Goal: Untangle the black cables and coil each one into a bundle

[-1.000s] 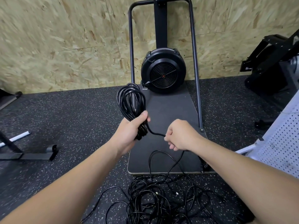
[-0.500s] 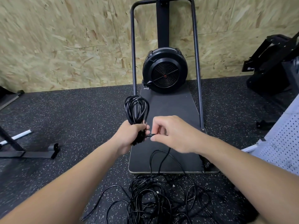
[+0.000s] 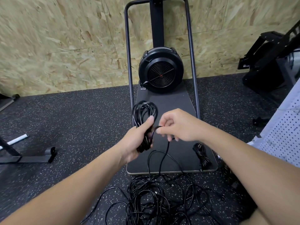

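1. Coil (image 3: 145, 111): black cable loops gathered in the left hand (image 3: 138, 140), held in the air above the near half of the mat (image 3: 178, 114). Fingers and thumb clench round the waist of the loops; the upper loops stand free above the fist.
2. Lead (image 3: 164, 153): the strand running from the coil, pinched at a small bend by the right hand (image 3: 177, 125), just right of the coil. Below the pinch it drops across the mat's near edge into the tangle.
3. Tangle (image 3: 162, 200): loose black cables heaped on the floor, just short of the mat's near edge. How many cables it holds cannot be told.
4. Bundle (image 3: 202, 155): a finished coil lying on the mat's near right corner.
5. Fan (image 3: 160, 70): black round housing at the mat's far end, framed by upright rails.
6. Risks, judged:
   - The lead likely passes through other loops; pulling it up could tighten a knot or drag the whole tangle.
   - The left grip holds many turns at one point; slackening it to take a new loop could let the coil spring apart.
   - A twisted strand could lay the next loop as a figure-eight.
   - A dragged strand could snag the bundle.
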Demonstrator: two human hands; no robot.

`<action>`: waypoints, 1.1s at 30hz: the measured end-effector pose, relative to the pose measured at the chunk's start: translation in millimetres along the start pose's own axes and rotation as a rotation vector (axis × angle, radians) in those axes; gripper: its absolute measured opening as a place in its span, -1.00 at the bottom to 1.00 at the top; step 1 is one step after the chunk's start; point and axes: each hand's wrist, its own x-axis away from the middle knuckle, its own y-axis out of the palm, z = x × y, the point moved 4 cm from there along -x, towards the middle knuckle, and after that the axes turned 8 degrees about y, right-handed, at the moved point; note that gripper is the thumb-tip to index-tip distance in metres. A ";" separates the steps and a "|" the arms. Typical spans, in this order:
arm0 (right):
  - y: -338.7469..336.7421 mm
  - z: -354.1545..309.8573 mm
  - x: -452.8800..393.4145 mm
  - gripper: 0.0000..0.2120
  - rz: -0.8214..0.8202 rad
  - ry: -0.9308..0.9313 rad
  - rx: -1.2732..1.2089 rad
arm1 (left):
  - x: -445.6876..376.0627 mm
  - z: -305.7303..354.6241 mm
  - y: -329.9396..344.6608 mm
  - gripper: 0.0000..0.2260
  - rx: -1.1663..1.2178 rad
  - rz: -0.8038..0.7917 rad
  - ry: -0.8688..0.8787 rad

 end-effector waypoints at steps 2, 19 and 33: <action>4.7 17.6 -1.1 -0.62 -0.182 0.140 0.041 | -5.9 9.4 -8.1 -0.62 0.043 0.070 0.056; 36.0 -54.3 45.1 -0.87 -0.610 -0.103 -0.048 | -10.0 39.9 -52.2 -0.80 0.075 0.135 0.181; -15.6 -22.4 6.8 -0.74 0.376 0.029 0.450 | -9.5 48.1 -56.3 -0.84 0.178 -0.070 0.149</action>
